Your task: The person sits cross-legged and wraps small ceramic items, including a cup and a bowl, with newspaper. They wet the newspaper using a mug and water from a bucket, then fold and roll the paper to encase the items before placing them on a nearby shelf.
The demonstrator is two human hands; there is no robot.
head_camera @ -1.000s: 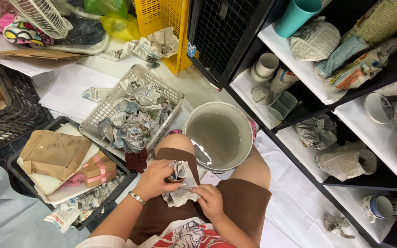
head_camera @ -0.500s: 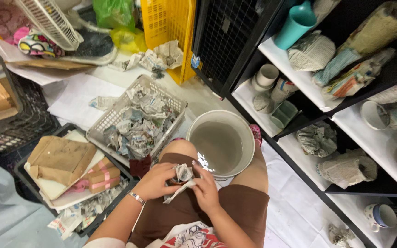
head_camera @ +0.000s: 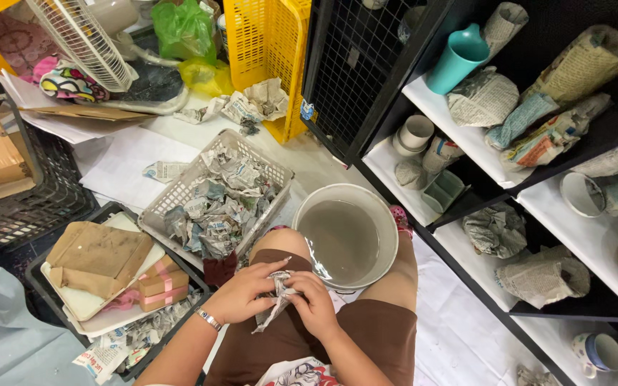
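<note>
Crumpled newspaper wad (head_camera: pixel 278 297) held over the lap, just in front of the knees, pinched from both sides. Whether something is wrapped inside: cannot tell. Left hand (head_camera: pixel 241 292) closed around the wad's left side; right hand (head_camera: pixel 316 307) gripping its right side, fingers curled in. A loose strip of paper hanging below the grip.

Directly ahead, between the knees: white bucket (head_camera: pixel 347 234) holding grey water, rim near the hands. To the left: white basket (head_camera: pixel 217 191) filled with more crumpled newspaper. To the right: black shelving (head_camera: pixel 466 214) stocked with cups and paper-wrapped pieces.

Risk, as a judgement: loosened grip above the lap edge, wad or torn strip dropping into the bucket, paper soaked. Hard tugging on thin newsprint likely to tear rather than unfold.
</note>
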